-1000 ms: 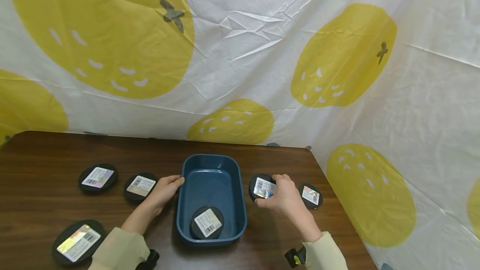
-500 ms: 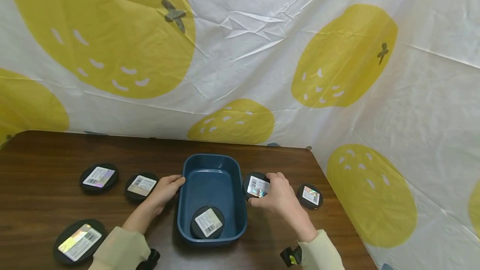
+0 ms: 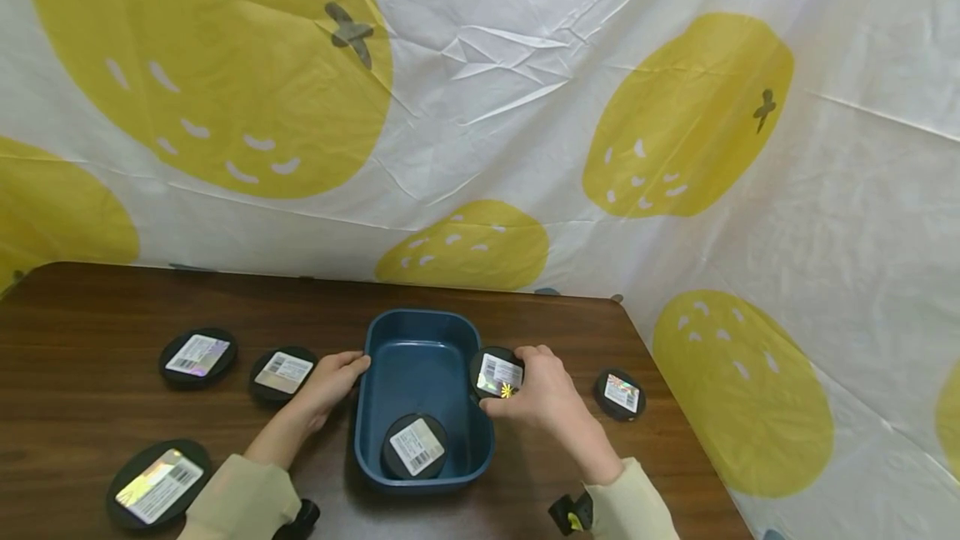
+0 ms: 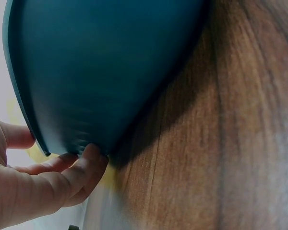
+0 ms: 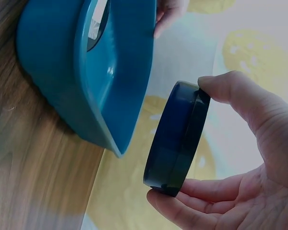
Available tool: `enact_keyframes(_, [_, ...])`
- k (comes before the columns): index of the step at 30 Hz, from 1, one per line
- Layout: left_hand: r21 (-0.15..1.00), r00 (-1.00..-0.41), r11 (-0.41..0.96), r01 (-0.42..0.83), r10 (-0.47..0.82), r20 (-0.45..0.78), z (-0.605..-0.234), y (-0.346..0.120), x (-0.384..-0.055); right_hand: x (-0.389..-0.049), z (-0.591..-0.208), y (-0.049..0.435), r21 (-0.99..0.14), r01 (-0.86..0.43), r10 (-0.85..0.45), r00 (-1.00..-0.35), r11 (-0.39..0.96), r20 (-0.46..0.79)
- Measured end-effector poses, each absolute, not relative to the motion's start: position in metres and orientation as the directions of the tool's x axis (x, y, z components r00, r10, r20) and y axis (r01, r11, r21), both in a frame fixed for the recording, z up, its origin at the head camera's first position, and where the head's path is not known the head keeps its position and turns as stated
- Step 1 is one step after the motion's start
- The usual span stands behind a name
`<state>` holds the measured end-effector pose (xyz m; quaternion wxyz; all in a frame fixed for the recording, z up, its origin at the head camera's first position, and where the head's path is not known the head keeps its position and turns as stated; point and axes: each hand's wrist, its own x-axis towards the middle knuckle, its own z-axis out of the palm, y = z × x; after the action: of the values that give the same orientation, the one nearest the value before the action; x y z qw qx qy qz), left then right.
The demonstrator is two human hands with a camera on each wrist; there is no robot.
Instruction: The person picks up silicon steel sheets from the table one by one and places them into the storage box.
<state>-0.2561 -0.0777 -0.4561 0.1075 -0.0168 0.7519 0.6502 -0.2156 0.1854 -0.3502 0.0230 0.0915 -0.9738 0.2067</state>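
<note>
A deep blue rectangular pan [image 3: 416, 369] stands on the table with one flat, round black container [image 3: 397, 450], label up, in its near end. My left hand [image 3: 326, 386] grips the pan's left side: in the left wrist view the thumb lies at the rim and the fingers [image 4: 89, 165] against the outer wall. At the pan's right rim my right hand [image 3: 543, 390] holds another round black container [image 3: 489, 369] with a white label. The right wrist view shows that container [image 5: 175, 139] by its glossy edge, pinched between thumb and fingers, raised beside the pan.
Left of the pan lie several labelled round black containers: one at the far left [image 3: 197, 357], one by the left hand [image 3: 272, 375], a larger one at the near left [image 3: 157, 483]. A smaller one [image 3: 620, 394] lies at the right. Behind the wooden table [image 3: 555, 319] hangs a lemon-print cloth [image 3: 487, 148].
My right hand has carried the round black container leftward from the table to the pan's right rim. The left hand keeps its grip on the pan.
</note>
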Motion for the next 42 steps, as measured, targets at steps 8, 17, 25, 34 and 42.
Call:
enact_keyframes(8, [0.974,-0.977,0.151,-0.167,0.111,-0.185,-0.456,-0.079,-0.256,-0.216,-0.349,0.177,-0.427,-0.205,-0.212,-0.977,0.881,0.032])
enact_keyframes(17, [0.971,-0.975,0.161,-0.176,0.105,-0.194,-0.456,-0.081,-0.255,-0.212,-0.35,0.167,-0.434,-0.236,-0.246,-0.969,0.869,0.033])
enact_keyframes(25, [0.974,-0.977,0.156,-0.166,0.111,-0.184,-0.455,-0.08,-0.254,-0.211,-0.352,0.161,-0.44,-0.248,-0.265,-0.964,0.863,0.025])
enact_keyframes(34, [0.975,-0.977,0.151,-0.164,0.114,-0.182,-0.457,-0.079,-0.255,-0.208,-0.355,0.15,-0.431,-0.296,-0.318,-0.948,0.852,0.021])
enact_keyframes(42, [0.975,-0.976,0.143,-0.17,0.111,-0.187,-0.457,-0.078,-0.256,-0.205,-0.36,0.14,-0.416,-0.336,-0.359,-0.933,0.845,0.026])
